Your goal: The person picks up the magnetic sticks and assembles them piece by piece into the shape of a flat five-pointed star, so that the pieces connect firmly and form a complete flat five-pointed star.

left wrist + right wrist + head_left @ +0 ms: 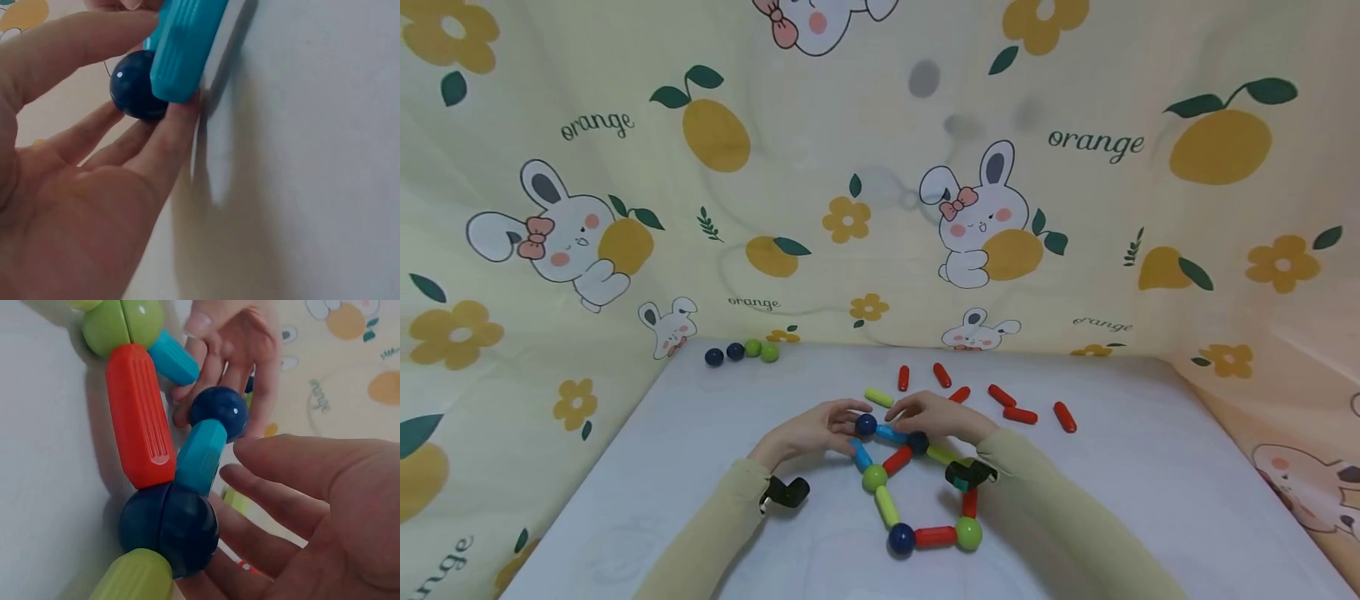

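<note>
A dark blue ball (866, 425) sits at the far tip of a frame of coloured sticks and balls. My left hand (808, 435) is around this ball, fingers fairly straight and fingertips right at it, thumb beside a blue stick (187, 50). That stick slants up from a green ball (875, 477), its free end near the dark blue ball. Another blue stick (201, 453) joins that ball to a second dark blue ball (169, 528). My right hand (942, 414) hovers over this side, thumb tip by the far ball, fingers loosely extended. A red stick (140, 415) links the green ball and second dark blue ball.
Nearer me, the frame continues with a yellow-green stick (887, 506), a dark blue ball (901, 540), a red stick (935, 537) and a green ball (968, 533). Several loose red sticks (1019, 415) lie behind right. Spare balls (752, 347) sit at the back left.
</note>
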Available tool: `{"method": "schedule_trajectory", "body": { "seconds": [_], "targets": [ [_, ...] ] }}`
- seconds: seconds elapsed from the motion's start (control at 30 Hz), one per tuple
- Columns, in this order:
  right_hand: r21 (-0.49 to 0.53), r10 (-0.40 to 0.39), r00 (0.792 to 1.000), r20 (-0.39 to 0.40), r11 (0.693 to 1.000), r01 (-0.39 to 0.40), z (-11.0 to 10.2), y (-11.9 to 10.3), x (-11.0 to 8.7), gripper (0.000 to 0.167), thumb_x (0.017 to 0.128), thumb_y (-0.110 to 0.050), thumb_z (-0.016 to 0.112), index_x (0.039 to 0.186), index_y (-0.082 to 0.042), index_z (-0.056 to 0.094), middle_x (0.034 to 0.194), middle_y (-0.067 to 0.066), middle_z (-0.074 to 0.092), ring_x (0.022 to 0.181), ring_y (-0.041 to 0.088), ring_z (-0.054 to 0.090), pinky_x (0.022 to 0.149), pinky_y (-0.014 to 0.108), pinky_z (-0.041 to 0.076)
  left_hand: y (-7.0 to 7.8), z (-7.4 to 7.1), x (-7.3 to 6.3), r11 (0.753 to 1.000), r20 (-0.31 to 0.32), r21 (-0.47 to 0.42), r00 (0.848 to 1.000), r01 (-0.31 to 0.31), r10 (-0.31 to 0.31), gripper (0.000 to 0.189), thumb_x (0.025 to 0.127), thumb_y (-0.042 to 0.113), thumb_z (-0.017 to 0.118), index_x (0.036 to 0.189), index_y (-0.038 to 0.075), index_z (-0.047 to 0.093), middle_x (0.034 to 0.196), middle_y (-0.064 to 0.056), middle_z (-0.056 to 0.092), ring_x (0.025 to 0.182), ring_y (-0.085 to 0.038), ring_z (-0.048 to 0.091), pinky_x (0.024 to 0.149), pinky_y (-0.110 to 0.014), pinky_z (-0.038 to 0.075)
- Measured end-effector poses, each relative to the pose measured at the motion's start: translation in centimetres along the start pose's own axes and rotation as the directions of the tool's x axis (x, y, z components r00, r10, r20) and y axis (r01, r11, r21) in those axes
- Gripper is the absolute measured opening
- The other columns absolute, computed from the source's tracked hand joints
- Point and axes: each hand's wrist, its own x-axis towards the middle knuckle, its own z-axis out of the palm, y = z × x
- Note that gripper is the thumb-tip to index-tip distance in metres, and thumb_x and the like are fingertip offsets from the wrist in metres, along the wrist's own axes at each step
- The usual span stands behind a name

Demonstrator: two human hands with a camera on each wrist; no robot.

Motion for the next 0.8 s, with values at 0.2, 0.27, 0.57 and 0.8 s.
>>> {"method": "schedule_trajectory", "body": {
  "seconds": [0.2, 0.27, 0.57, 0.8],
  "targets": [
    [0.034, -0.015, 0.998, 0.054, 0.999, 0.013, 0.1, 0.6, 0.7, 0.022, 0.095, -0.015, 0.06, 0.116, -0.013, 0.068, 0.103, 0.001, 0.062, 0.097, 0.021, 0.052, 0.089, 0.037, 0.045, -0.1, -0.1, 0.0, 1.0, -0.003, 0.007, 1.0, 0.008, -0.008, 0.073, 0.079, -0.01, 0.07, 0.143, 0.011, 0.041, 0.138, -0.013, 0.048, 0.122, -0.027, 0.051, 0.097, -0.037, 0.046],
    [0.041, -0.021, 0.998, 0.064, 0.999, 0.018, 0.1, 0.8, 0.8, 0.022, 0.095, -0.013, 0.06, 0.116, -0.012, 0.068, 0.1, 0.001, 0.063, 0.095, 0.021, 0.052, 0.088, 0.036, 0.045, -0.2, -0.2, 0.0, 1.0, -0.008, 0.024, 1.0, 0.0, 0.0, 0.075, 0.078, -0.012, 0.07, 0.143, 0.011, 0.04, 0.137, -0.013, 0.049, 0.121, -0.026, 0.052, 0.096, -0.036, 0.046],
    [0.063, -0.032, 0.997, 0.069, 0.998, 0.028, 0.1, 1.1, 0.8, 0.024, 0.094, -0.012, 0.062, 0.117, -0.011, 0.067, 0.098, 0.003, 0.063, 0.094, 0.021, 0.053, 0.086, 0.034, 0.045, -0.5, 0.1, 0.2, 0.999, -0.079, 0.013, 0.996, -0.038, 0.039, 0.078, 0.079, -0.011, 0.071, 0.145, 0.011, 0.036, 0.134, -0.016, 0.049, 0.117, -0.03, 0.055, 0.09, -0.037, 0.051],
    [0.124, -0.055, 0.993, 0.102, 0.991, 0.042, 0.2, 1.4, 0.8, 0.025, 0.094, -0.012, 0.062, 0.118, -0.011, 0.067, 0.101, 0.003, 0.064, 0.095, 0.021, 0.054, 0.088, 0.035, 0.045, -0.9, 0.7, 0.3, 0.998, -0.161, -0.053, 0.987, -0.035, 0.026, 0.081, 0.078, -0.006, 0.075, 0.146, 0.012, 0.034, 0.134, -0.018, 0.05, 0.11, -0.03, 0.06, 0.09, -0.039, 0.051]
  ]
}}
